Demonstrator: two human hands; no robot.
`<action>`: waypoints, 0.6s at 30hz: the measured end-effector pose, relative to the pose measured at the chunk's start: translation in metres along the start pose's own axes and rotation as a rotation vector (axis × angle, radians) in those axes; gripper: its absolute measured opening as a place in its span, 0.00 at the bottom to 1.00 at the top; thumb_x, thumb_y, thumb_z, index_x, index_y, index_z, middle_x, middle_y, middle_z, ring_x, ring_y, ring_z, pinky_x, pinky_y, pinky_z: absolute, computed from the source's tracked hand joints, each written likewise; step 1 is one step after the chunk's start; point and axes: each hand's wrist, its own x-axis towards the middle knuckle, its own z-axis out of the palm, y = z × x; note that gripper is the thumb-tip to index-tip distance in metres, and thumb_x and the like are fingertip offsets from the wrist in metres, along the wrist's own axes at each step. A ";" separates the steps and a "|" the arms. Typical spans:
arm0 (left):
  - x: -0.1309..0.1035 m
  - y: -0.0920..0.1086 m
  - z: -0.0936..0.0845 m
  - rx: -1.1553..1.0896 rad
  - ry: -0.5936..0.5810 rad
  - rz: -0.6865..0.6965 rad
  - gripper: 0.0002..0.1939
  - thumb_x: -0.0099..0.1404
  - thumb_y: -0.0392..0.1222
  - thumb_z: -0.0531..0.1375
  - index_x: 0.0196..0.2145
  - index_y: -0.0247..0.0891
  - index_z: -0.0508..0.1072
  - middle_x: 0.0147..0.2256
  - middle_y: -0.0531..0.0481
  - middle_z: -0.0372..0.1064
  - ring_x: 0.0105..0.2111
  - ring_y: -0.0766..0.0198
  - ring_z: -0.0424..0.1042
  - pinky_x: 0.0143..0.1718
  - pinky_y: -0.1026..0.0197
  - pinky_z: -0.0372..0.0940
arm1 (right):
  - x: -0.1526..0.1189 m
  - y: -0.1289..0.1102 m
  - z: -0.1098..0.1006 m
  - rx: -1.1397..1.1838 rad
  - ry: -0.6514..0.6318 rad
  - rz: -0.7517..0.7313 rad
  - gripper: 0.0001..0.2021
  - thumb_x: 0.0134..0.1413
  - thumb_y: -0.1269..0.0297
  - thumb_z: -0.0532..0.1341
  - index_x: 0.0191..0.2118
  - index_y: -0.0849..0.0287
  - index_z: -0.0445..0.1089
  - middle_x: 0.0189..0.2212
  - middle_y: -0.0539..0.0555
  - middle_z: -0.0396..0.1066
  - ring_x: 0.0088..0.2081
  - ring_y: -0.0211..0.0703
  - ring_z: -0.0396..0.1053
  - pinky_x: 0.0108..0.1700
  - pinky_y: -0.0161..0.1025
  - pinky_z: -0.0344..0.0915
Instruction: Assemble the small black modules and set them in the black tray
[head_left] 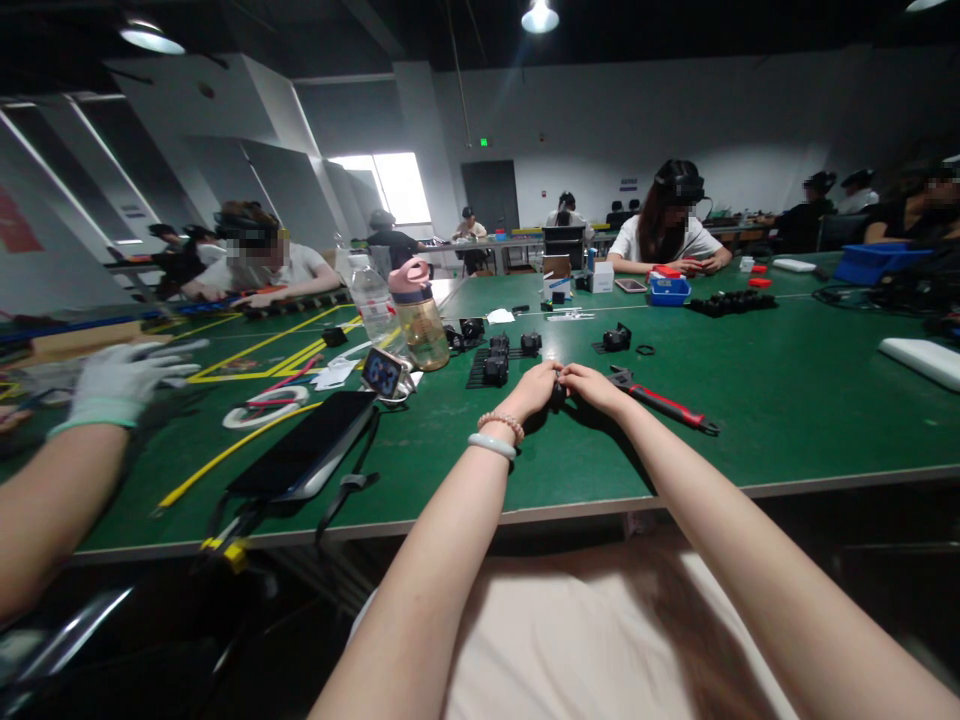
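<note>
My left hand and my right hand meet over the green table, fingertips pinched together around a small black part. Most of that part is hidden by my fingers, so its kind cannot be made out. Right beside my right hand lies an adjustable wrench with a red and black handle, its jaw near my wrist. Just beyond my left hand stand several black blocky parts on a comb-like black strip. Another black part and a small black ring lie farther back.
Left of my arms are a dark tablet-like device, a small clock, a bottle with a pink lid and a clear water bottle. A co-worker's gloved hand reaches in at far left. A blue bin stands across the table.
</note>
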 end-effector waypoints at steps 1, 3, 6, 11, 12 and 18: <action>0.000 -0.001 0.000 -0.006 -0.001 -0.006 0.15 0.54 0.38 0.44 0.34 0.36 0.67 0.32 0.50 0.66 0.31 0.67 0.63 0.34 0.64 0.59 | 0.000 -0.001 0.000 -0.001 -0.002 0.004 0.07 0.40 0.63 0.52 0.25 0.60 0.62 0.19 0.46 0.61 0.23 0.33 0.57 0.28 0.32 0.52; 0.001 -0.002 0.001 -0.019 -0.010 -0.025 0.15 0.53 0.38 0.44 0.34 0.35 0.67 0.31 0.50 0.66 0.30 0.67 0.63 0.33 0.64 0.59 | -0.002 -0.003 0.000 -0.002 -0.003 0.011 0.07 0.40 0.63 0.52 0.25 0.60 0.62 0.19 0.46 0.61 0.23 0.33 0.56 0.28 0.32 0.52; 0.002 -0.004 0.002 -0.033 -0.015 -0.042 0.15 0.53 0.38 0.45 0.34 0.35 0.67 0.30 0.50 0.66 0.30 0.67 0.63 0.33 0.65 0.59 | -0.004 -0.006 0.000 -0.003 -0.002 0.008 0.07 0.40 0.63 0.52 0.25 0.60 0.62 0.19 0.46 0.61 0.23 0.33 0.56 0.28 0.32 0.52; 0.004 -0.005 0.001 -0.028 0.002 -0.022 0.15 0.53 0.37 0.45 0.34 0.36 0.67 0.32 0.50 0.66 0.32 0.66 0.63 0.37 0.64 0.59 | -0.004 -0.005 -0.001 -0.007 -0.037 -0.023 0.06 0.39 0.64 0.53 0.26 0.60 0.60 0.21 0.46 0.60 0.24 0.32 0.56 0.30 0.32 0.53; 0.004 -0.005 0.001 -0.020 0.006 -0.019 0.15 0.53 0.37 0.44 0.34 0.36 0.67 0.33 0.50 0.66 0.33 0.66 0.63 0.37 0.64 0.58 | -0.003 -0.004 -0.002 0.003 -0.053 -0.028 0.06 0.38 0.65 0.53 0.27 0.60 0.60 0.22 0.46 0.60 0.25 0.32 0.57 0.30 0.32 0.53; 0.005 -0.005 0.000 -0.021 -0.006 -0.015 0.15 0.52 0.37 0.45 0.34 0.35 0.68 0.34 0.50 0.67 0.34 0.66 0.63 0.39 0.63 0.58 | 0.000 0.001 -0.003 0.064 -0.103 -0.055 0.07 0.37 0.67 0.55 0.28 0.60 0.59 0.25 0.46 0.60 0.27 0.32 0.58 0.32 0.32 0.56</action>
